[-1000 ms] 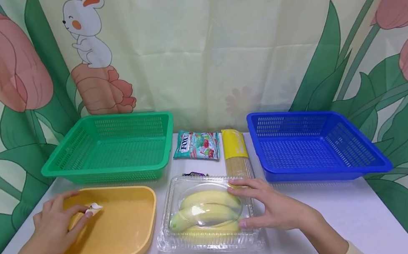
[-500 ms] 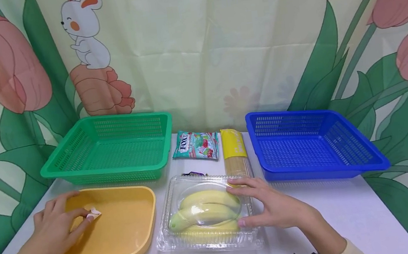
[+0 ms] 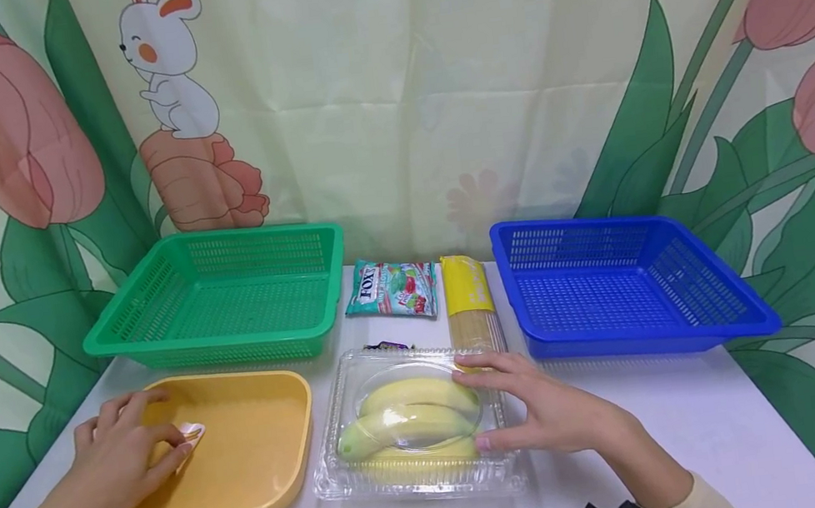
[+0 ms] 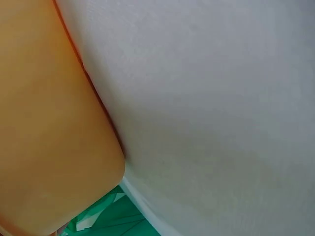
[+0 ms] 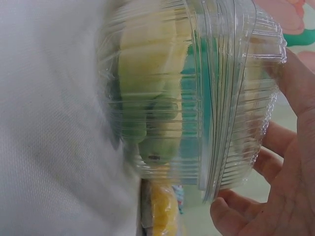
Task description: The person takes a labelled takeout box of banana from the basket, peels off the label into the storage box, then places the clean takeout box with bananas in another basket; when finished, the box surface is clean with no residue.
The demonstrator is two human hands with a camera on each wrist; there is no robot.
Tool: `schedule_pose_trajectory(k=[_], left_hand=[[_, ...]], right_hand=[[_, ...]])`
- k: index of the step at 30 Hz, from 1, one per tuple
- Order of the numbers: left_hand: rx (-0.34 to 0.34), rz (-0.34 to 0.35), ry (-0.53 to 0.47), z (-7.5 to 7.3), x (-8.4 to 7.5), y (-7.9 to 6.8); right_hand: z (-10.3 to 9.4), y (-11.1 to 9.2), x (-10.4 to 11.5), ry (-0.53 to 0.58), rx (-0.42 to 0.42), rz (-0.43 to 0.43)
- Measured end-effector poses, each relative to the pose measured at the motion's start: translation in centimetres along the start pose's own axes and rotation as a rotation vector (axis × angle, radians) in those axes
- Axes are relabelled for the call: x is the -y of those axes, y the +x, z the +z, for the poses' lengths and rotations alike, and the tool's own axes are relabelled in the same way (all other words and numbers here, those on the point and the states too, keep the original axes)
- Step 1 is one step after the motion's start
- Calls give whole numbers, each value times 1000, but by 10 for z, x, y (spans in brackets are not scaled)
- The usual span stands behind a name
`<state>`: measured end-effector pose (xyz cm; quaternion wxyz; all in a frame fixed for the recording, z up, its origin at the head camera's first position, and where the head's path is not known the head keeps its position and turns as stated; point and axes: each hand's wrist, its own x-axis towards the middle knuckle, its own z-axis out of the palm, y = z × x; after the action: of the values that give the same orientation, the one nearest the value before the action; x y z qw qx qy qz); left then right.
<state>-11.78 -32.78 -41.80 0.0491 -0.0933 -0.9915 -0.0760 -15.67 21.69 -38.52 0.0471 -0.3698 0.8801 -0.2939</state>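
Over the left side of a yellow plastic basin (image 3: 247,440), my left hand (image 3: 117,455) pinches a small white piece with reddish-brown marks, like a wrapped sweet (image 3: 192,433), between thumb and forefinger. Fingers and thumb hide part of it. My right hand (image 3: 538,407) rests its spread fingers and thumb on the right side of a clear plastic clamshell box (image 3: 408,359). Several bananas (image 3: 405,429) lie inside this lidded box. From the right wrist, that hand (image 5: 280,182) shows beside the ribbed lid. The left wrist view has the basin's outer wall (image 4: 54,128) but not the piece.
Behind the box lie a small dark purple wrapped candy (image 3: 388,346), a teal FOX'S candy bag (image 3: 392,289) and a yellow-topped pack of noodles (image 3: 469,297). A green basket (image 3: 236,339) stands back left, a blue basket (image 3: 636,337) back right, on the white tablecloth (image 3: 623,422).
The small white piece has turned in my left fingers and sits slightly lower in the basin, and the hand has shifted a little. My right hand has stayed on the box.
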Motion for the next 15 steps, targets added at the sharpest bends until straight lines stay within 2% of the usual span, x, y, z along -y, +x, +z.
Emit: schedule_pose_trajectory(k=[7,11,15], left_hand=[[-17,62,10,2,-4,7],[-16,80,48,0,-1,3],[-26,140,68,2,0,3]], right_hand=[[-4,-3,-1,-4,-1,8],[-1,1,0,7,14,-8],[-2,0,0,9,30,-1]])
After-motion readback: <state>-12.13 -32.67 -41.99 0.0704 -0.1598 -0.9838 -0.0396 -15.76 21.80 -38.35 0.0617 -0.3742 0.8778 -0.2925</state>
